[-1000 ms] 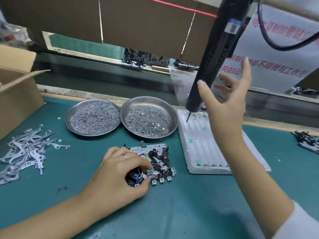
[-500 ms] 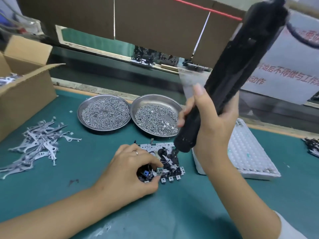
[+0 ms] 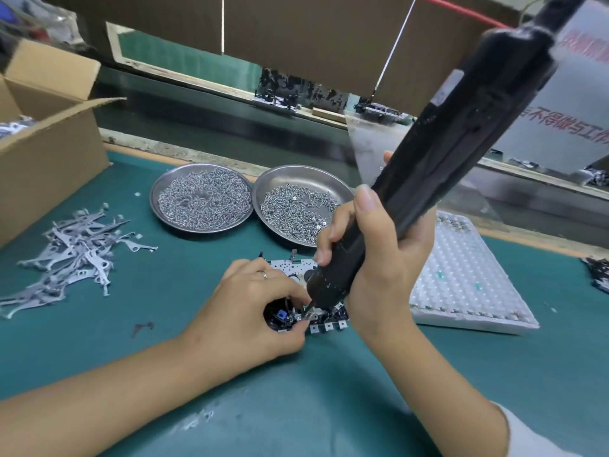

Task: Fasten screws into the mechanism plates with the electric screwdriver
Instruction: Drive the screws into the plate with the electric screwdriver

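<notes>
Mechanism plate: a small silver perforated metal plate carrying black and blue parts (image 3: 296,272) lies flat on the green table mat (image 3: 164,324), straight in front of the person, so the tool can come down on it from above.
Left hand: the left hand (image 3: 244,311), a ring on one finger, lies over the plate's near left corner with its fingers curled down around the black and blue parts, probably to stop the plate from turning under the tool.
Screwdriver: a long black electric screwdriver (image 3: 428,166) leans up and away to the right; its bit meets the plate's near edge just beside the left fingertips. Whether a screw sits under the bit is too small to tell.
Right hand: the right hand (image 3: 372,258) wraps the lower barrel with fingers and thumb closed around it, low down, which likely helps aim the tip.
Screw supply: two round steel dishes of small silver screws, the left dish (image 3: 158,206) and the right dish (image 3: 296,174), sit just behind the plate, within easy reach.
White tray: a white dimpled plastic tray (image 3: 461,278) lies to the right, behind the right hand.
Loose parts: a heap of thin grey metal levers (image 3: 72,255) lies on the mat to the left, near an open brown cardboard box (image 3: 49,153).
</notes>
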A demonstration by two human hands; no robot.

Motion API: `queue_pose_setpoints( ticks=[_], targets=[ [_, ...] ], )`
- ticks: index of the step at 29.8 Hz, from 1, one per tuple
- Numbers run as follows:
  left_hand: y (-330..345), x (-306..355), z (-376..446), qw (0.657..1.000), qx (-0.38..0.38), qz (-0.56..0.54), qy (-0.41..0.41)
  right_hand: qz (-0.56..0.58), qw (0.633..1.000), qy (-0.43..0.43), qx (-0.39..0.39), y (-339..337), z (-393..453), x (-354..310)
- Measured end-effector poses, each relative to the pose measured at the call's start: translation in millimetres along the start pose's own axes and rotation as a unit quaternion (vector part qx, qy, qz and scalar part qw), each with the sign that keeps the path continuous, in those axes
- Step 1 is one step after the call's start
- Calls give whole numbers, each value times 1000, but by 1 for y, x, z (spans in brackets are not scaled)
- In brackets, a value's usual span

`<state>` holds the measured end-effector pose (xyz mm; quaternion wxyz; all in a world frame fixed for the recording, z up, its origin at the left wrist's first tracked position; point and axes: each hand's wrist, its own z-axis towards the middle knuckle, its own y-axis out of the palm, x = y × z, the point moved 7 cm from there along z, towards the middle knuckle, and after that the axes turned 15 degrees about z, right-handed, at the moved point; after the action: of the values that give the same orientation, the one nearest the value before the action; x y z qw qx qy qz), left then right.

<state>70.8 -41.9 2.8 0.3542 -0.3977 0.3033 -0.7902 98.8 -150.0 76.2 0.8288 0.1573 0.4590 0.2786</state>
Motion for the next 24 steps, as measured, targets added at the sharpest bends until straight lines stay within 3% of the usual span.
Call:
queue_pose_setpoints(
  ticks=[24],
  targets=[
    [0,-1,-1,1000,-10,-1,-5,10,1000,-3,-6,2,-3,3]
  ],
)
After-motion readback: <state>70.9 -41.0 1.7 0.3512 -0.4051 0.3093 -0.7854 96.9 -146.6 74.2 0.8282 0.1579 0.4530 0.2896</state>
